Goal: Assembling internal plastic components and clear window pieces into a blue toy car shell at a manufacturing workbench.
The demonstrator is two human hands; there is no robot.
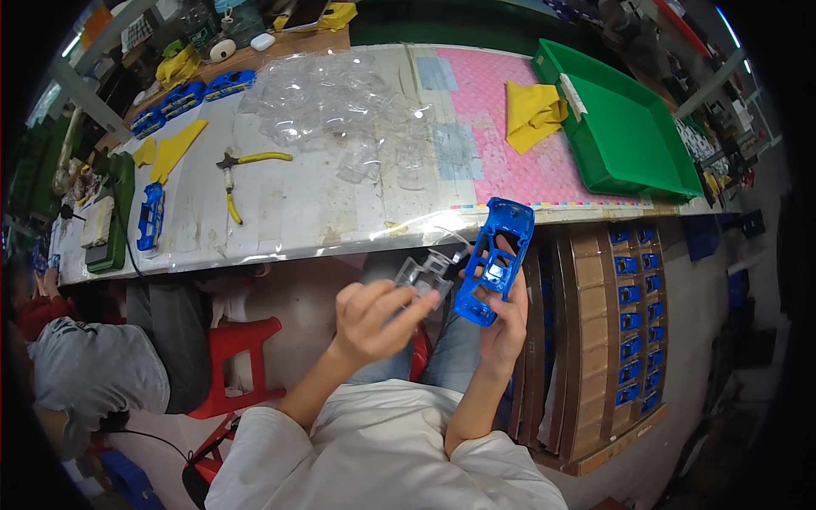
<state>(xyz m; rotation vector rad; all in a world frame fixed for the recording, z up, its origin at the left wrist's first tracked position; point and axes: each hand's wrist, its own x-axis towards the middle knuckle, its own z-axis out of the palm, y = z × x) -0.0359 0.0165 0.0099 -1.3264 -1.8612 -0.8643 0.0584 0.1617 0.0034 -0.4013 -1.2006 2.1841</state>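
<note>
My right hand grips a blue toy car body shell above my lap, its window openings showing. Just left of it, my left hand pinches a clear plastic window part between thumb and fingers. The clear part is slightly blurred and sits close to the shell, with a gap between them. On the table beyond lies a spread pile of similar clear plastic parts. A pair of yellow-handled pliers rests left of the pile.
A green tray and a yellow cloth lie at the right of the table. Blue car shells stand at the left. Cardboard trays of blue shells stand right of me. A co-worker sits left, by a red stool.
</note>
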